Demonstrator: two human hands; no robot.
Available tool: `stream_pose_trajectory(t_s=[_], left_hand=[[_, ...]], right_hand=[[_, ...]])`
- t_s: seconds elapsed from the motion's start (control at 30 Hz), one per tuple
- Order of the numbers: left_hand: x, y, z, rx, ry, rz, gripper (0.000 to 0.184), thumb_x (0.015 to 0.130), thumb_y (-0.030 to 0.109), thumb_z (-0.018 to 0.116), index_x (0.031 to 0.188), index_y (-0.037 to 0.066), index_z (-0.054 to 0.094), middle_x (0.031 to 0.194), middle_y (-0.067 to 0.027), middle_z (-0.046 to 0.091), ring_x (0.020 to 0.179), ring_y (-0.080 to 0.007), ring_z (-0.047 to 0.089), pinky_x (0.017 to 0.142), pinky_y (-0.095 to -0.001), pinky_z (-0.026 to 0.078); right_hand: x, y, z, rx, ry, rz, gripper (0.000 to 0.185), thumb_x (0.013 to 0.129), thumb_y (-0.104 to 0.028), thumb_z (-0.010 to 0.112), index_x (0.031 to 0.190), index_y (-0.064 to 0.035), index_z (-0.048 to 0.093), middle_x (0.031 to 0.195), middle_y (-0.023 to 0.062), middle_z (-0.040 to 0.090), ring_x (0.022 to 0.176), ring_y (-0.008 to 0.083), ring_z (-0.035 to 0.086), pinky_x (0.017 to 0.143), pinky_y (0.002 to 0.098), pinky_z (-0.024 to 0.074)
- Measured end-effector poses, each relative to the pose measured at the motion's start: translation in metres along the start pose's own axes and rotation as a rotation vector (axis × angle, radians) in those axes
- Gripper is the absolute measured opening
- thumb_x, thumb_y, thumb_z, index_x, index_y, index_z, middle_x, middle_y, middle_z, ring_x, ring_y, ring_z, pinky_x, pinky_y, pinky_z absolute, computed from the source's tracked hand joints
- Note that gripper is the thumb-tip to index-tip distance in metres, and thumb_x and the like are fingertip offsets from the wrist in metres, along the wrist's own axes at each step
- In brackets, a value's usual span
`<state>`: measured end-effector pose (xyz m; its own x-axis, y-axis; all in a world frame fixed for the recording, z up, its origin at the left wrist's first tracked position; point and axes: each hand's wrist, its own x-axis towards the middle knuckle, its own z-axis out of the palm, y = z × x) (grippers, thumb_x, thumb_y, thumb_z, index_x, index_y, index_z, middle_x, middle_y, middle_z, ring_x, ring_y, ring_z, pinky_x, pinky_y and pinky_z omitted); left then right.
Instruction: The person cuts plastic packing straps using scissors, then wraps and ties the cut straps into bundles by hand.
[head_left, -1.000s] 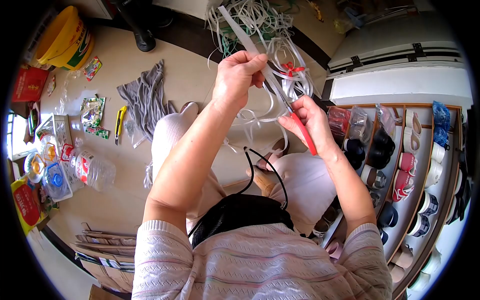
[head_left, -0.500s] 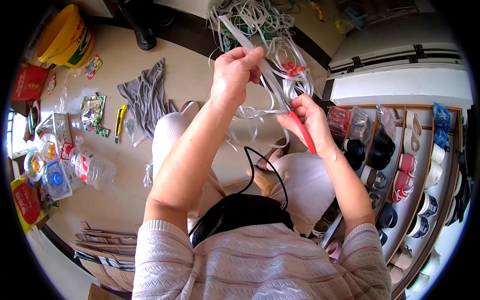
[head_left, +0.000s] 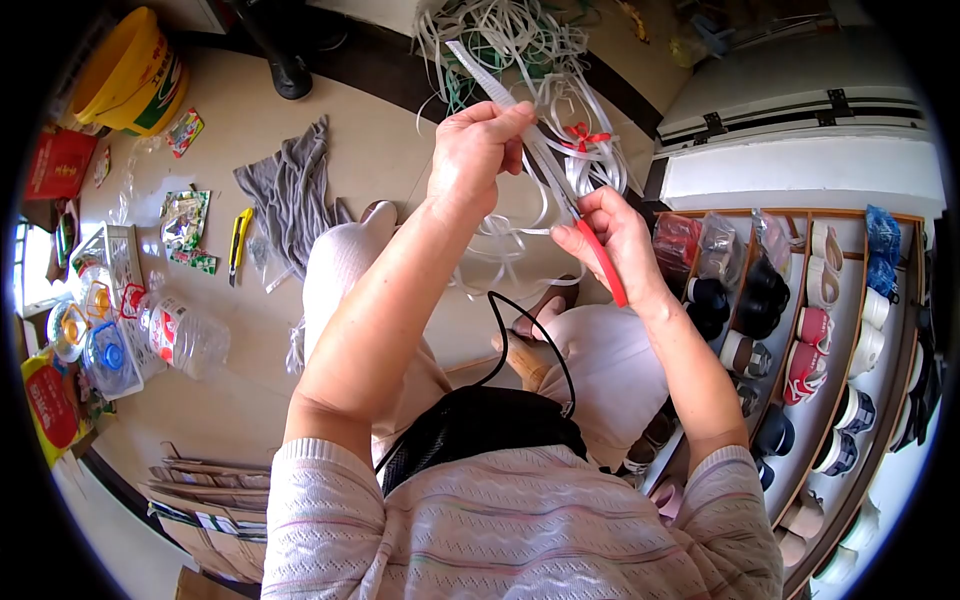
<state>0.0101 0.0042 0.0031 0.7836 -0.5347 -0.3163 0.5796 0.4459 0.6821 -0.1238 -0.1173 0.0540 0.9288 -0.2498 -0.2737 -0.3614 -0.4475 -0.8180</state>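
My left hand is closed around a flat white plastic strap, whose free end sticks up past the thumb. In my right hand is a pair of scissors with red handles. Their grey blades point up and left toward my left hand and lie along the strap; whether the blades are apart I cannot tell. White loops of strapping hang below my hands. Just beyond them lies a bundle of white strapping with a red tie.
A tangle of white and green strapping lies ahead. At left are a grey cloth, a yellow utility knife, a yellow bucket and plastic bottles. A shoe rack stands at right, flattened cardboard at lower left.
My left hand and the strap have shifted slightly right and down. The scissors in my right hand have moved a little left. The hanging loops have changed shape.
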Motion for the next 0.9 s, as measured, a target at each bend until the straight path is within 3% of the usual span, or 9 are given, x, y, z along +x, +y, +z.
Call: stream_pose_trajectory(t_s=[0.1,0.27,0.6,0.7,0.9], left_hand=[[0.0,-0.0032,-0.0004,-0.009,-0.013,-0.011,0.018,0.08,0.017,0.064,0.076,0.0,0.059,0.058,-0.0021,0.05,0.048,-0.01,0.043,0.046,-0.0225,0.035],[-0.0009,-0.0044,0.0009,-0.037,-0.024,-0.058,0.018,0.08,0.017,0.063,0.077,0.0,0.059,0.058,-0.0021,0.049,0.049,-0.0102,0.044,0.046,-0.0234,0.036],[0.0023,-0.0012,-0.0006,-0.021,-0.004,0.042,0.015,0.081,0.014,0.062,0.078,0.0,0.06,0.06,-0.0022,0.051,0.05,-0.0092,0.046,0.047,-0.0221,0.039],[0.0008,-0.0023,0.0016,-0.043,-0.005,0.015,0.015,0.081,0.015,0.062,0.078,0.0,0.06,0.06,-0.0023,0.051,0.05,-0.0094,0.046,0.047,-0.0223,0.039],[0.002,-0.0057,-0.0006,-0.062,-0.013,-0.031,0.017,0.081,0.015,0.061,0.077,0.0,0.06,0.059,-0.0026,0.051,0.05,-0.0103,0.046,0.046,-0.023,0.038]], right_hand=[[0.0014,-0.0002,0.001,0.054,0.021,0.003,0.033,0.074,-0.016,0.072,0.088,-0.0001,0.047,0.065,0.0032,0.057,0.058,0.0057,0.049,0.054,0.0206,0.0405],[0.0032,-0.0004,0.0021,0.053,0.025,0.032,0.031,0.074,-0.016,0.072,0.087,-0.0003,0.048,0.064,0.0026,0.056,0.058,0.0052,0.048,0.054,0.02,0.04],[0.0018,0.0003,0.0003,0.05,0.023,0.026,0.031,0.074,-0.016,0.071,0.088,0.0,0.048,0.064,0.0023,0.055,0.058,0.0051,0.047,0.053,0.0199,0.0397],[0.0023,0.0034,0.0034,0.047,0.038,-0.036,0.027,0.079,-0.017,0.067,0.087,-0.0026,0.046,0.058,-0.0025,0.049,0.044,0.0011,0.037,0.038,0.0166,0.0268],[-0.0021,0.006,0.0023,0.036,0.023,-0.035,0.027,0.079,-0.018,0.067,0.088,-0.0029,0.046,0.058,-0.0024,0.049,0.044,0.0011,0.038,0.038,0.0163,0.0265]])
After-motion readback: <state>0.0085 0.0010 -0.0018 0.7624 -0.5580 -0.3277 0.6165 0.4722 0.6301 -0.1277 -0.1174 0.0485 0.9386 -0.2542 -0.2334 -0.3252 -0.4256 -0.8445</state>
